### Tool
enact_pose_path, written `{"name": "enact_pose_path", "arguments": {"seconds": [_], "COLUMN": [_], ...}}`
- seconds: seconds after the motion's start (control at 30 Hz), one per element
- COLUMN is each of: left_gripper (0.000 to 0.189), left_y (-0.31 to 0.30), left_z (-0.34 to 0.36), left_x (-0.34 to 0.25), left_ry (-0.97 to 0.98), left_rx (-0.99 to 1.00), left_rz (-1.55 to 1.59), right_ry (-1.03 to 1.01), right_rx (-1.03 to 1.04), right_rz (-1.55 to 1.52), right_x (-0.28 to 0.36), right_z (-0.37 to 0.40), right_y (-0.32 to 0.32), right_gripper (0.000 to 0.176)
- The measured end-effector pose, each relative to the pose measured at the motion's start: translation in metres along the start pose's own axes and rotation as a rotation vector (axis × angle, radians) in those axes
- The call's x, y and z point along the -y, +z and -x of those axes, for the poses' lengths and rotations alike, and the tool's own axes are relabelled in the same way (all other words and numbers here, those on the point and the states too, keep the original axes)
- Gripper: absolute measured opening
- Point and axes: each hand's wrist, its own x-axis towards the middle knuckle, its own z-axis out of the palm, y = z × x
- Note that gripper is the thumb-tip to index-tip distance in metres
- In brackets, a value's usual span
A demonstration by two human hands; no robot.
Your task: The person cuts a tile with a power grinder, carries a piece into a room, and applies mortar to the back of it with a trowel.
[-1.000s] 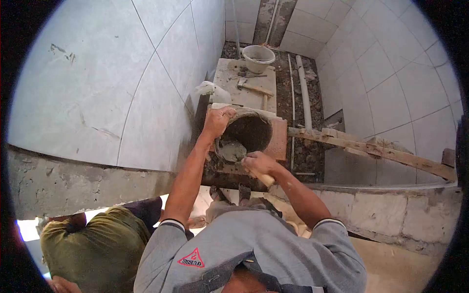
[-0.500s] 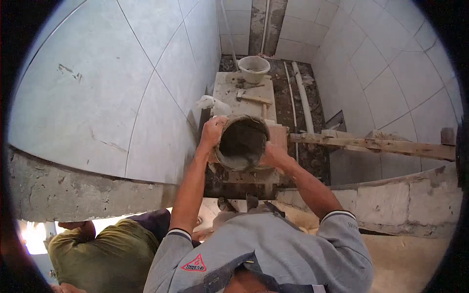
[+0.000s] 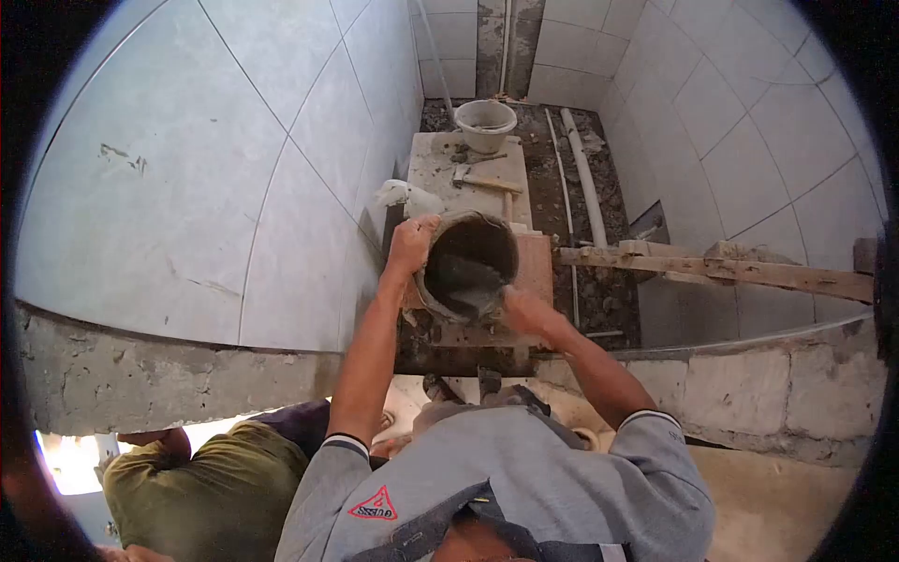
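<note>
A dark, mortar-crusted bucket (image 3: 428, 292) stands tilted in front of me, its mouth facing up toward the camera, with wet grey material inside. My left hand (image 3: 412, 242) is closed around its left rim. Beside the lower right of the rim is my right hand (image 3: 532, 313), closed and slightly blurred; whatever it may hold is hidden or too small to make out. A reddish tile or board (image 3: 535, 272) lies under and to the right of the bucket. Behind the bucket, a hammer (image 3: 492, 183) rests on a pale, dirty board (image 3: 440, 155).
A white bucket (image 3: 485, 126) stands at the board's far end. A white bag (image 3: 409, 198) sits by the left wall. Wooden battens (image 3: 749, 272) extend in from the right; a white pipe (image 3: 584, 178) lies on rubble. Another person (image 3: 206, 487) in olive clothing is at lower left.
My right hand has shifted down and slightly right along the rim. The bucket's mouth has turned a little, and the grey material inside now shows lighter and lower down.
</note>
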Motion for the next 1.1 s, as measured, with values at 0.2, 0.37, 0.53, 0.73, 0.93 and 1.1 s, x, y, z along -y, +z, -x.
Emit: {"name": "enact_pose_path", "arguments": {"seconds": [0.2, 0.37, 0.53, 0.73, 0.93, 1.1], "left_gripper": [0.047, 0.047, 0.041, 0.041, 0.045, 0.043], "left_y": [0.007, -0.001, 0.011, 0.005, 0.011, 0.014], "left_z": [-0.006, -0.012, -0.022, -0.014, -0.015, -0.025], "left_x": [0.000, -0.011, 0.002, -0.021, -0.004, 0.011], "left_ry": [-0.024, -0.032, 0.020, -0.014, 0.047, 0.109], "left_rx": [0.087, 0.127, 0.033, 0.059, 0.038, 0.039], "left_rz": [-0.237, -0.130, -0.071, -0.266, -0.213, -0.205], "right_ry": [0.065, -0.213, -0.123, -0.207, -0.549, -0.357], "right_rx": [-0.073, -0.073, -0.114, -0.206, -0.249, -0.187], "right_rz": [0.023, 0.285, 0.365, 0.271, 0.786, 0.486], "right_x": [0.021, 0.025, 0.001, 0.060, 0.067, 0.029], "right_z": [-0.031, -0.009, -0.005, -0.014, 0.000, 0.004], "right_y": [-0.030, -0.019, -0.043, -0.074, -0.032, -0.009], "right_gripper": [0.029, 0.022, 0.022, 0.019, 0.017, 0.025]}}
